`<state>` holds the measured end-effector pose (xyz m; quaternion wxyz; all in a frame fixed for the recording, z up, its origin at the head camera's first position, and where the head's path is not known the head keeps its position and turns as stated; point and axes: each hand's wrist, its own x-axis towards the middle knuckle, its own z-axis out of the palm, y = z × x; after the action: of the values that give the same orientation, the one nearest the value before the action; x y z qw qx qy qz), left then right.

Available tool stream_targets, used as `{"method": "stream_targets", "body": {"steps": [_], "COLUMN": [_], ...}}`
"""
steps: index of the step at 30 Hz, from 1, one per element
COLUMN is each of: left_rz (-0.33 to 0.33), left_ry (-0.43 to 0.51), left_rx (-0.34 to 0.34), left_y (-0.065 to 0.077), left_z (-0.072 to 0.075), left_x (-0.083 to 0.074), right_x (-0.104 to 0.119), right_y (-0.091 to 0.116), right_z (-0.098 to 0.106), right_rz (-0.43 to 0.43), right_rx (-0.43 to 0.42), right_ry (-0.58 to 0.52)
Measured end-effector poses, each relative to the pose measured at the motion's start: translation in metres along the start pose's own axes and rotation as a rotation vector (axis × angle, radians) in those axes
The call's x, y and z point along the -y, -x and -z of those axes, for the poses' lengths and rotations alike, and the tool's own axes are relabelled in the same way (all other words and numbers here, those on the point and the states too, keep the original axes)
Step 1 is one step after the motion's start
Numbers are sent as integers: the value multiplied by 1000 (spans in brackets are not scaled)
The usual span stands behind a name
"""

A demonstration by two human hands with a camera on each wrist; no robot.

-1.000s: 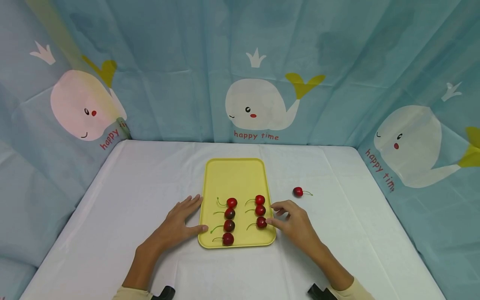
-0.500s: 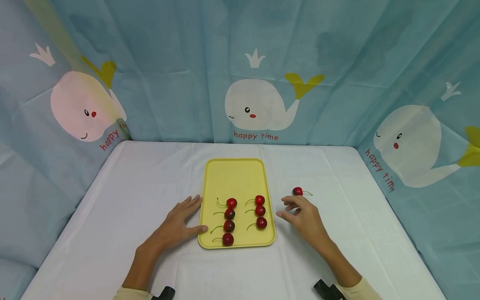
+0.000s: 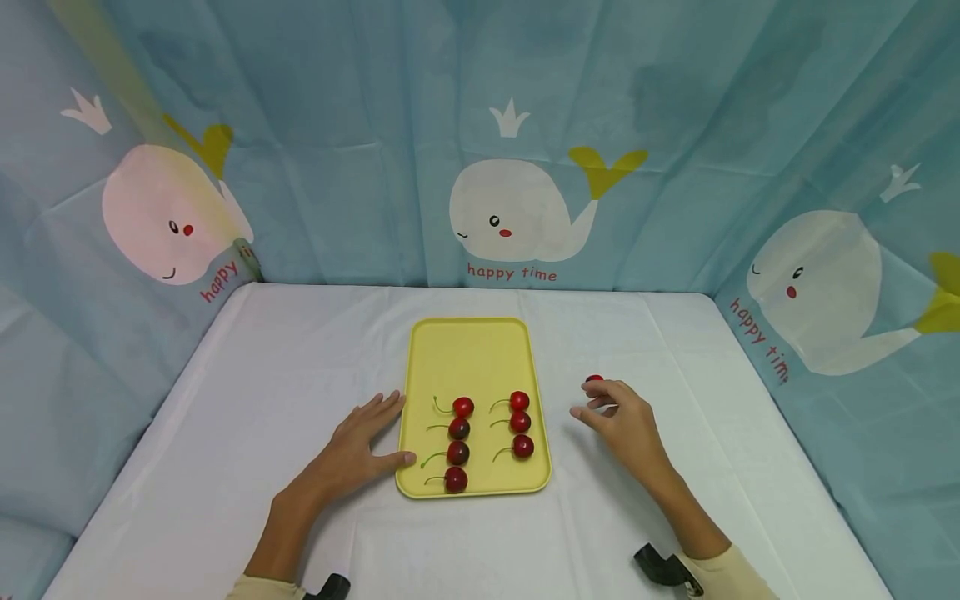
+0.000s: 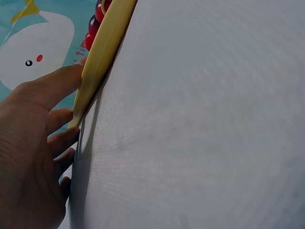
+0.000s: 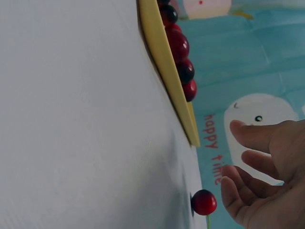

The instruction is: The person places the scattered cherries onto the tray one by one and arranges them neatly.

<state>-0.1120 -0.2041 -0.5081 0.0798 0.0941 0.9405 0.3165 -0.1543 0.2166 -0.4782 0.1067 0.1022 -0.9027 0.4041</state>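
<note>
A yellow tray (image 3: 480,358) holds two columns of red cherries with green stems. Several lie in the left column, the lowest being a dark cherry (image 3: 455,479); three lie in the right column, topped by a bright red cherry (image 3: 519,401). My left hand (image 3: 352,446) rests at the tray's left edge, thumb over the rim and fingers straight along its side. To the right of the tray my right hand (image 3: 622,421) hovers with loosely bent fingers and nothing between them. A lone cherry (image 5: 204,202) lies on the cloth just beyond it, mostly hidden by the fingers in the head view.
A white cloth (image 3: 300,350) covers the table. Blue curtains (image 3: 337,167) printed with whales enclose its back and both sides. Dark wrist cameras (image 3: 663,567) sit at the sleeves.
My right hand has left the lowest cherry of the right column and moved right and slightly up, toward the lone cherry, partly covering it. The left hand and tray have stayed put.
</note>
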Motion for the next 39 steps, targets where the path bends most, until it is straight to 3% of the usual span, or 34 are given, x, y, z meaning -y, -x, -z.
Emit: {"method": "stream_targets", "body": {"steps": [20,30,39], "left_rz": [-9,-2,-5], "left_ry": [4,10,0], "left_rx": [-4,-2,-5], "left_y": [1,0,1], "left_z": [1,-1,1], "left_x": [0,2,0], "right_x": [-17,-23,-26], "right_y": [-14,-23,-28], "right_z": [7,8,7], "right_rz": [-71,-105,-103], "right_rx": [-8,30,121], "right_ry": [79,121,152]}}
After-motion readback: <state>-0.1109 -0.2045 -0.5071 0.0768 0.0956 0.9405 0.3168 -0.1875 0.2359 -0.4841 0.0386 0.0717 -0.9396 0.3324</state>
